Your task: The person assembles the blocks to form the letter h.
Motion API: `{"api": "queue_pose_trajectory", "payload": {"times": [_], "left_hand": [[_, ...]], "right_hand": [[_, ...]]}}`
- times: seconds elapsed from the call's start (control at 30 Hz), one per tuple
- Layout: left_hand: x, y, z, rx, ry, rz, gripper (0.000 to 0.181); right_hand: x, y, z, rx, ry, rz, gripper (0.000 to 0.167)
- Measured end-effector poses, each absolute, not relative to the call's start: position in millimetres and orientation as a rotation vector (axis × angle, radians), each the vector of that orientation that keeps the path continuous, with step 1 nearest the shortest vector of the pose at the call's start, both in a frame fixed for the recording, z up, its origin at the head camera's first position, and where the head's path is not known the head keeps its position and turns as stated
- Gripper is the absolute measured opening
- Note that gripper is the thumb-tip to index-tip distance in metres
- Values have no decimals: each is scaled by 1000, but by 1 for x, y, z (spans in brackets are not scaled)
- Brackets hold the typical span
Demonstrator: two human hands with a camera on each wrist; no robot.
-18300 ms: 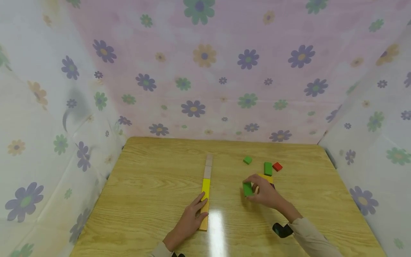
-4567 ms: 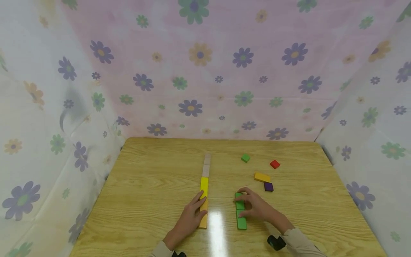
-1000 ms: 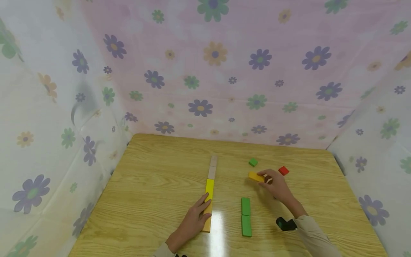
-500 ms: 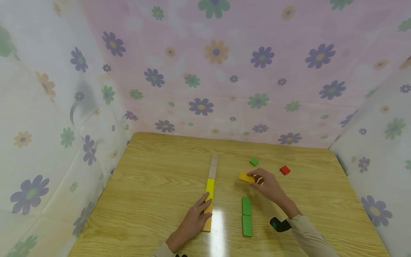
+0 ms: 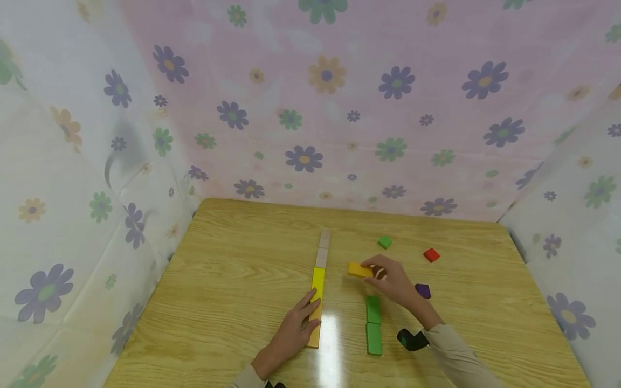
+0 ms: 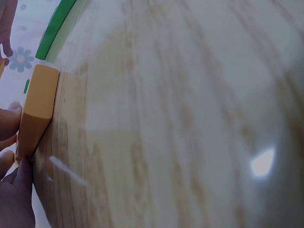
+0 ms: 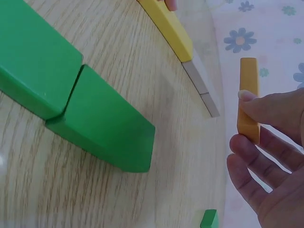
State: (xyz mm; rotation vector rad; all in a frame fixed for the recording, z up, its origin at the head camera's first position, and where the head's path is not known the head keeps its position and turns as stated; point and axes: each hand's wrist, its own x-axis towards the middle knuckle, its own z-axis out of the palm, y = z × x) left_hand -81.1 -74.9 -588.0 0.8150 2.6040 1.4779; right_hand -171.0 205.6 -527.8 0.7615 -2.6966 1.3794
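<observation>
My right hand (image 5: 395, 283) pinches an orange wooden block (image 5: 358, 269) between thumb and fingers, to the right of a straight row of blocks. In the right wrist view the thumb lies along one face of that block (image 7: 248, 78). The row holds two beige blocks (image 5: 322, 257) at the far end, then a yellow block (image 5: 317, 277), then another orange block (image 5: 314, 339) nearest me. Across the yellow and orange part rests my left hand (image 5: 291, 334), fingers extended and partly covering it. Two green blocks (image 5: 373, 323) lie end to end right of the row.
A small green block (image 5: 385, 242) and a red block (image 5: 431, 255) lie farther back on the wooden table (image 5: 233, 280). Beside my right forearm is a purple block (image 5: 423, 291). Flower-printed cloth (image 5: 271, 97) stands behind the table and along both sides.
Earlier my right hand set two green blocks end to end. Since then it has picked up the orange block beside the purple one and carried it left. My left hand stays on the row.
</observation>
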Motion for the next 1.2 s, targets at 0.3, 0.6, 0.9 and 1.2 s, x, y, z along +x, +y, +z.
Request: {"api": "queue_pose_trajectory", "payload": {"times": [0.3, 0.6, 0.9, 1.2], "left_hand": [[-85, -74, -589, 832, 2624, 1467, 45], [-85, -74, -586, 803, 2605, 1471, 45], [-85, -74, -586, 787, 2609, 1458, 46], [-80, -75, -584, 753, 2594, 1464, 46]], "right_hand": [[-170, 198, -530, 783, -2674, 1466, 25], [-171, 189, -536, 791, -2690, 1484, 27], [-177, 177, -546, 825, -2718, 1442, 27], [-183, 165, -557, 846, -2775, 1428, 26]]}}
